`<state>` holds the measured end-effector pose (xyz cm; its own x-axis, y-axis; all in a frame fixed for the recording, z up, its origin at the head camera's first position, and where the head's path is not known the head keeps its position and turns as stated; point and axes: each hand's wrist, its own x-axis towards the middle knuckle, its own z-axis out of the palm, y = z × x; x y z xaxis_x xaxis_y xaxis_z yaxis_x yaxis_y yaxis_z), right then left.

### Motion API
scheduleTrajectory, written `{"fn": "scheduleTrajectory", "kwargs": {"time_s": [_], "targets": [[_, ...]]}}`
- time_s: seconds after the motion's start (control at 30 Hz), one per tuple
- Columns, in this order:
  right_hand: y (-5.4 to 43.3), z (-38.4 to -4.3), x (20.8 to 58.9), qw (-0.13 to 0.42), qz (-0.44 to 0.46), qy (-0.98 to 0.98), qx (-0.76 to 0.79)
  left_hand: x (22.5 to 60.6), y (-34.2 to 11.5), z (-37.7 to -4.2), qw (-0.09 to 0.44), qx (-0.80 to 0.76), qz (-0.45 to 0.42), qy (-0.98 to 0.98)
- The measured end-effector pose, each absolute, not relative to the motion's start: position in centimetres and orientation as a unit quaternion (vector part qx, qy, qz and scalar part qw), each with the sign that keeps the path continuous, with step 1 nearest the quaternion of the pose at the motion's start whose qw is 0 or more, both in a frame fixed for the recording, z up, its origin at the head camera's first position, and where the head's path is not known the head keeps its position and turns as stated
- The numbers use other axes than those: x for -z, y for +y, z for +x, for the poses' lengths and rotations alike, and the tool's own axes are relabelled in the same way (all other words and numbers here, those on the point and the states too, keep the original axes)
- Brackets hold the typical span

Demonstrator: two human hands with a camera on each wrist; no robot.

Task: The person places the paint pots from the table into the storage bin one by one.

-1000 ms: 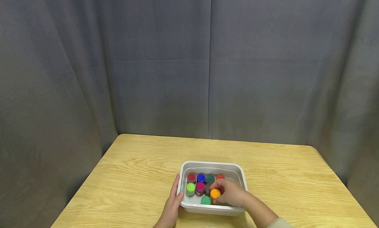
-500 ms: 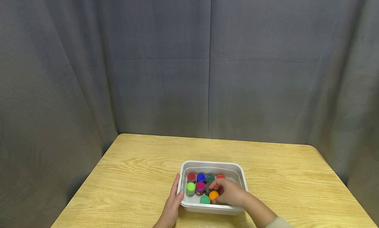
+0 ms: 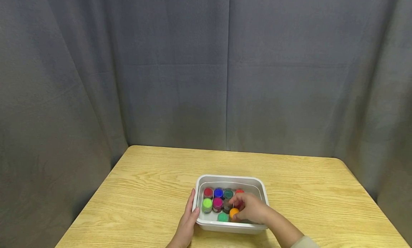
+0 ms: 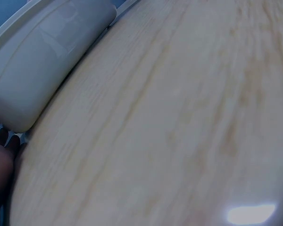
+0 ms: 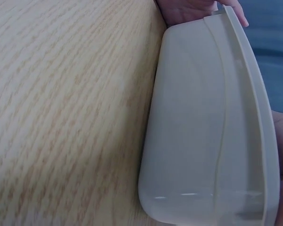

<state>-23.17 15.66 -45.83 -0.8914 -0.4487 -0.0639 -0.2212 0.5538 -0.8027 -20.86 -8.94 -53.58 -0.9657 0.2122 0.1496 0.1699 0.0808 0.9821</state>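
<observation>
A white plastic tub (image 3: 231,228) on the table holds several small jars with coloured tops. My left hand (image 3: 186,222) grips the tub's left side, thumb at the rim and fingers along the outer wall. Inside the tub, my right hand (image 3: 252,209) pinches the orange-topped jar (image 3: 234,213) near the front wall. Just left of that jar stands a green-topped jar (image 3: 222,217). Behind are a brown jar (image 3: 227,206), a magenta jar (image 3: 217,204) and a lime jar (image 3: 207,205). Part of a red jar (image 3: 239,192) is hidden by my right hand.
Along the tub's back row stand a dark red jar (image 3: 208,193), a blue jar (image 3: 218,193) and a dark green jar (image 3: 228,194). The wooden table (image 3: 154,190) spreads around the tub. Grey curtains (image 3: 180,79) hang behind and at both sides.
The orange-topped jar has come down lower in the tub, then shifted slightly right with my right hand. The green-topped jar sits marginally further left. My left hand stays on the tub.
</observation>
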Motion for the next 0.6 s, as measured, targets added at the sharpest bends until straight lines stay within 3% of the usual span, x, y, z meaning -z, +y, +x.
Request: {"fn": "scheduleTrajectory", "kwargs": {"time_s": [0.37, 0.6], "targets": [[16.6, -23.1, 44.3, 0.117, -0.163, 0.874, 0.443, 53.7, -9.0, -21.0, 0.029, -0.669, 0.132, 0.731], [18.9, -23.2, 42.9, 0.061, -0.09, 0.885, 0.452, 53.7, -9.5, -20.8, 0.04, -0.684, 0.13, 0.717]]}}
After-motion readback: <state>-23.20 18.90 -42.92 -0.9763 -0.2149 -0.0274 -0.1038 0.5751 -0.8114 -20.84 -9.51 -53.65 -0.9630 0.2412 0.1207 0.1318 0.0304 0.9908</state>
